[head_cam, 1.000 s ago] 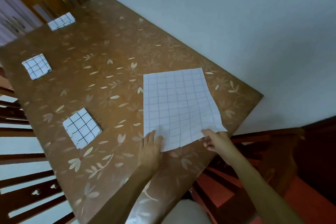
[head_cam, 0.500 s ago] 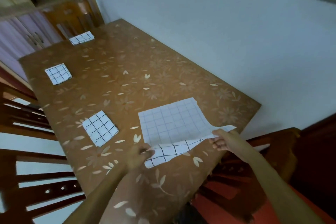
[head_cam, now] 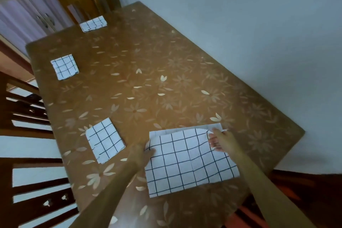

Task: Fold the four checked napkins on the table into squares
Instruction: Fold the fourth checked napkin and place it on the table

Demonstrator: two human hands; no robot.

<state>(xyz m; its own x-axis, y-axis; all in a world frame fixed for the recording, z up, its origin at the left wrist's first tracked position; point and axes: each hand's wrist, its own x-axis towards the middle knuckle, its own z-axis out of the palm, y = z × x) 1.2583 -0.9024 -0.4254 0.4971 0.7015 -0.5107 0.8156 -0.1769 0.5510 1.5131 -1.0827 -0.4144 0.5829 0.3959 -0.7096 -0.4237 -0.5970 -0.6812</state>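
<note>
White checked napkin [head_cam: 185,163] lies doubled on the table [head_cam: 166,79], left hand [head_cam: 143,152] and right hand [head_cam: 220,140] pinching its flap corners.

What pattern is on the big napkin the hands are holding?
The napkin is white with a grid of thin black lines; the head view shows it.

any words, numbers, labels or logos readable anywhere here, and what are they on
None: no text can be read in this view.
big napkin: black grid lines only, no writing.
folded napkins: the same grid, no writing.
table: flower and leaf pattern only.
cupboard: blurred, no label shows.
</note>
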